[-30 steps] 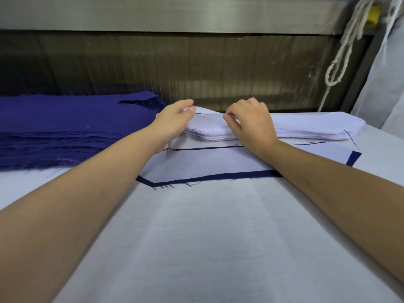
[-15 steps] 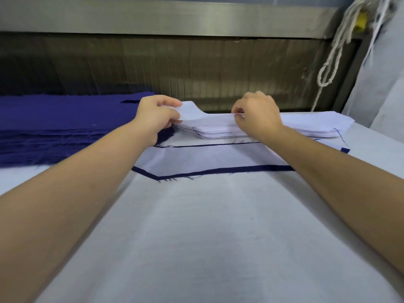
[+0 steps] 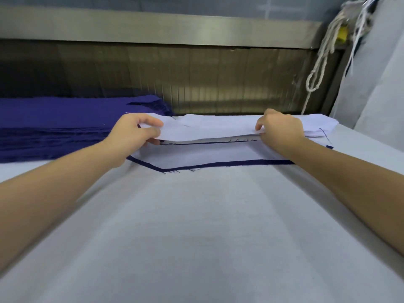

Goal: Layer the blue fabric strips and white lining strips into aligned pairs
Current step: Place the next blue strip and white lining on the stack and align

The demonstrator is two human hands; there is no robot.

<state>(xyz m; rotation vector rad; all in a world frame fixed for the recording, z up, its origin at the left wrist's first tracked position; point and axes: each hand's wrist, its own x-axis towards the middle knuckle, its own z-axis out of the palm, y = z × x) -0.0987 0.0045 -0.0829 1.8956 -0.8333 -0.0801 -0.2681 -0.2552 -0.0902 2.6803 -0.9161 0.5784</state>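
A single white lining strip (image 3: pixel 207 131) hangs lifted off the white stack (image 3: pixel 314 125) at the back of the table. My left hand (image 3: pixel 135 134) pinches its left end and my right hand (image 3: pixel 279 130) pinches it further right. Just in front lies a layered pair (image 3: pixel 209 155): a white lining on a blue strip, whose blue edge shows along the near side. A thick stack of blue fabric strips (image 3: pixel 54 125) lies at the back left, beside my left hand.
The work surface is a white padded table (image 3: pixel 207 226). Behind the stacks runs a metal-framed slatted wall (image 3: pixel 196 84). A knotted white rope (image 3: pixel 319 68) hangs at the back right, next to grey cloth (image 3: pixel 376 88).
Both hands picked the top lining off the white stack and moved apart along it. The strip now hangs lifted between them, where earlier the fingers only worked at the stack's edge.
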